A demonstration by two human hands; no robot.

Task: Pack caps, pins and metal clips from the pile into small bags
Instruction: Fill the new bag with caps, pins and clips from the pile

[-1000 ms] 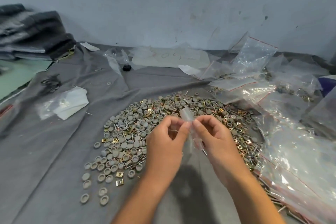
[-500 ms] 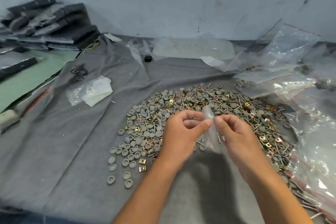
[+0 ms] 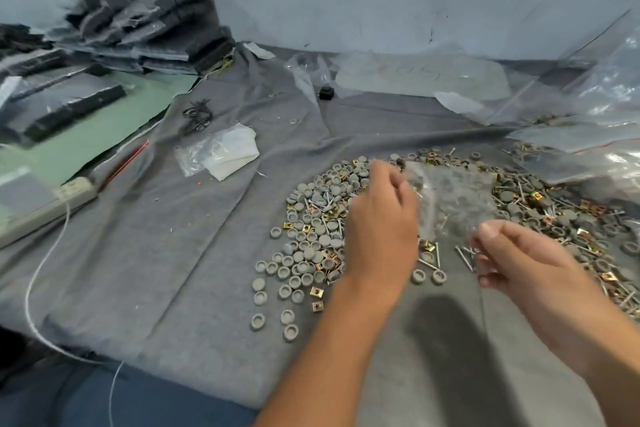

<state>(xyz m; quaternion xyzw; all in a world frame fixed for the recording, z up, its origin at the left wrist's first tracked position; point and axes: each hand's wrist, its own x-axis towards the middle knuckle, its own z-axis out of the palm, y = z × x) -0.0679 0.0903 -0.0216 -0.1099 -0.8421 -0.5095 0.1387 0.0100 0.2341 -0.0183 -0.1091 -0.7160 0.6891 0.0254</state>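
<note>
1. A stack of dark packs [image 3: 145, 28] is being shown at the upper left of the frame, beside a green mat [image 3: 104, 121].
2. A power strip [image 3: 45, 208] with a white cord [image 3: 38, 274] is lying at the left edge, partly on the grey cloth [image 3: 173, 270].
3. A flat bag with white paper [image 3: 221, 154] is lying on the cloth, left of centre; black ties [image 3: 197, 114] are seen just above it.
4. The pile [image 3: 322, 229] of grey caps, pins and brass clips is spread across the centre and right, on the cloth.
5. The left hand [image 3: 381, 225] is being held over the pile, fingers curled at one edge of a small clear bag [image 3: 453, 201]; the grip appears to be a pinch, though blur is hiding the fingertips.
6. The bag is being stretched above the pile between both hands, and its contents cannot be told.
7. The right hand [image 3: 519, 260] is gripping the bag's lower right corner between thumb and curled fingers.
8. Large clear bags [image 3: 595, 104] are lying at the right edge, near the wall.
</note>
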